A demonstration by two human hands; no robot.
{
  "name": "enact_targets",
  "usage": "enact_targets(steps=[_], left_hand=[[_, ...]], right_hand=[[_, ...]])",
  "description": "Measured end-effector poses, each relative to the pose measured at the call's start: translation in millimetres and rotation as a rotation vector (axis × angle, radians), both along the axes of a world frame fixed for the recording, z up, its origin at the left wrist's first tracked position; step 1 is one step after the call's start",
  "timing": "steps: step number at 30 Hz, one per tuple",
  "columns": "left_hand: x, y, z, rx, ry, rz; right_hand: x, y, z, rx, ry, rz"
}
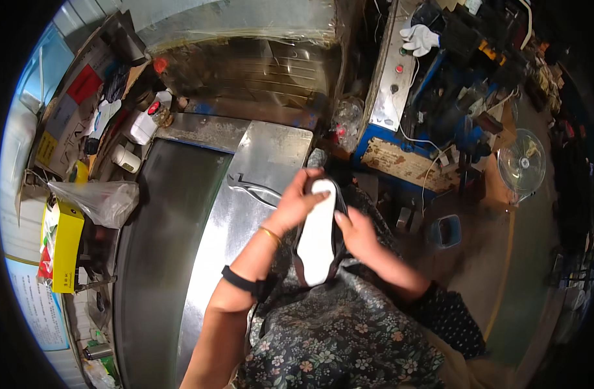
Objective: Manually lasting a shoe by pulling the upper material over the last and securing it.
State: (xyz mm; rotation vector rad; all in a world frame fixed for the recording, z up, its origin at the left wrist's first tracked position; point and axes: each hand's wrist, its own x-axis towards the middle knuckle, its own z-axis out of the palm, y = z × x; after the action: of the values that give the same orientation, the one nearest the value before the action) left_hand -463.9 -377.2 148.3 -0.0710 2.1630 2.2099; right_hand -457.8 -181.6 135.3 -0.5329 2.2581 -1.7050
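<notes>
Held up in front of my lap is a dark shoe upper [299, 270], with a white sole-shaped insole [318, 238] facing me inside its edges. My left hand [301, 202] is closed around the narrow far end, its thumb pressed onto the white face. On the opposite edge my right hand [358, 235] grips the dark rim, thumb on the near side and fingers mostly hidden behind. The underside of the shoe is out of sight. A patterned floral apron [336, 343] covers my lap just below it.
Left of me runs a dark conveyor belt [167, 259] beside a metal cover [213, 240] with a handle. A yellow box [68, 249] and plastic bag [106, 200] lie beyond the belt. Rightward are a blue-framed machine [401, 162], a fan [522, 162] and a bin [445, 231].
</notes>
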Motion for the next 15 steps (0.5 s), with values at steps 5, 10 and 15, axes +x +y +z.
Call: enact_targets(steps=[5,10,15], left_hand=[[14.8,0.8,6.7,0.121,-0.042,0.066],[44.7,7.5,-25.8,0.272,-0.175,0.208],[37.2,3.5,-36.3,0.177,-0.164,0.21]], right_hand=[[-50.5,20.8,-29.6,-0.171,-0.394,0.122],[16.8,-11.1,-58.2,0.0,-0.546,0.085],[-0.8,-24.6,-17.5,0.491,-0.218,0.215]])
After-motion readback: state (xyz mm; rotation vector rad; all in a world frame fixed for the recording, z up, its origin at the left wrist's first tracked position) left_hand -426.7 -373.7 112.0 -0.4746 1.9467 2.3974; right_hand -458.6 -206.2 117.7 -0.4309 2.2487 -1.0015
